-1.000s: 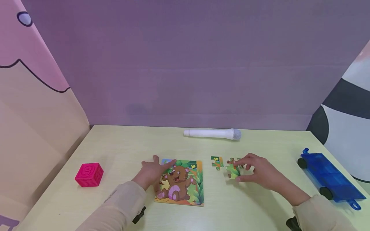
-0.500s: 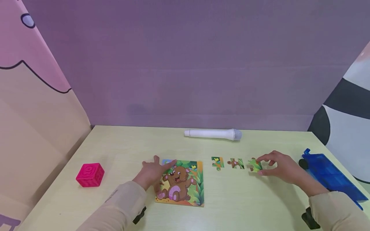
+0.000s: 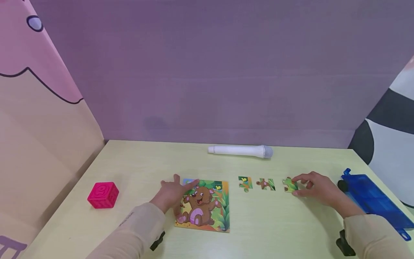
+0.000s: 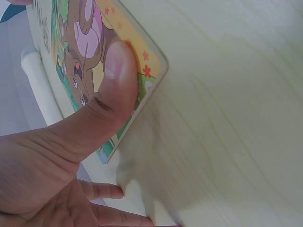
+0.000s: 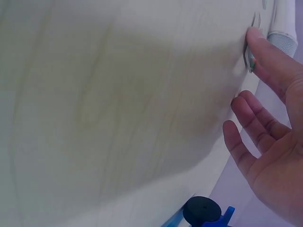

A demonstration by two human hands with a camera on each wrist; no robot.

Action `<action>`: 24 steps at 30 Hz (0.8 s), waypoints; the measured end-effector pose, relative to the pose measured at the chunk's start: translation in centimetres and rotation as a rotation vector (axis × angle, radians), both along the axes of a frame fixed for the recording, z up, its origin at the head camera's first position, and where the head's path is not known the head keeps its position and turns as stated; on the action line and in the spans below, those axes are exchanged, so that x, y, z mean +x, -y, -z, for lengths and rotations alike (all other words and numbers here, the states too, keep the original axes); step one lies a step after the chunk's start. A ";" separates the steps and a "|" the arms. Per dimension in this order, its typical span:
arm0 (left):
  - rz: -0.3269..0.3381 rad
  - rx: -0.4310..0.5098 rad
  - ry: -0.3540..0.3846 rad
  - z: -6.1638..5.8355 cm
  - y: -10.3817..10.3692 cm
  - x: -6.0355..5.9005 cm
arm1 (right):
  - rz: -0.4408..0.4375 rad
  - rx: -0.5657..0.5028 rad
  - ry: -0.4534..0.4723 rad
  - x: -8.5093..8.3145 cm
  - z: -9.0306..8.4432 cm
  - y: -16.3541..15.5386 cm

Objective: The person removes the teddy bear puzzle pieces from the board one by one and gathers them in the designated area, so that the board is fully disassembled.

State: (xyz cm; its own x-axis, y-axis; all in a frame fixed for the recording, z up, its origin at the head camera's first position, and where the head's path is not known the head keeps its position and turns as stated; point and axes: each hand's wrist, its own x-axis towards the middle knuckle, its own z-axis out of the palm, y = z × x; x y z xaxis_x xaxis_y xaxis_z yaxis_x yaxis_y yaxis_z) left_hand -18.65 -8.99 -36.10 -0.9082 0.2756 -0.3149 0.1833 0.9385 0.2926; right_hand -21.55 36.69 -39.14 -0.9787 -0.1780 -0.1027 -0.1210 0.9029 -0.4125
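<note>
A bear jigsaw board (image 3: 203, 205) lies flat on the pale table (image 3: 265, 230). My left hand (image 3: 174, 190) rests on the board's left edge with straight fingers, and the thumb (image 4: 116, 71) presses on the board (image 4: 78, 28). Three loose puzzle pieces lie in a row to the right of the board: the left piece (image 3: 245, 182), the middle piece (image 3: 266, 184) and the right piece (image 3: 290, 185). My right hand (image 3: 300, 186) touches the right piece with a fingertip (image 5: 255, 40), the piece (image 5: 248, 57) lying on the table. Its other fingers hang relaxed and spread.
A white toy microphone (image 3: 240, 150) lies at the back of the table. A pink cube (image 3: 102, 194) stands at the left. A blue toy car (image 3: 372, 199) sits at the right edge, close behind my right hand. Purple and patterned walls enclose the table.
My right hand carried a green piece to the right and set it down at the end of the row of loose pieces. The left hand stayed on the board.
</note>
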 end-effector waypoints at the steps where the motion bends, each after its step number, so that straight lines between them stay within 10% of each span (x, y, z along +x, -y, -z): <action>1: 0.000 0.001 0.000 0.0 0.0 0.0 | 0.004 0.000 0.002 0.0 0.1 0.0; 15: -0.003 0.024 -0.001 0.2 -0.1 -0.1 | -0.013 0.031 0.032 0.2 -0.5 0.2; 24: -0.030 0.036 0.022 0.2 0.0 -0.1 | -0.113 -0.083 -0.124 1.6 -1.9 4.0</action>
State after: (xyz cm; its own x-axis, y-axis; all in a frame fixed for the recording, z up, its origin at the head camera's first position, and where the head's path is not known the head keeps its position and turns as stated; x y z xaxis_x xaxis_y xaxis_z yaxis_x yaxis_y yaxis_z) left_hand -18.76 -8.95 -36.33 -0.9092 0.2603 -0.3249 0.1488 0.9321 0.3302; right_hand -19.94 32.67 -37.25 -0.9563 -0.2901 0.0369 -0.2739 0.8443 -0.4605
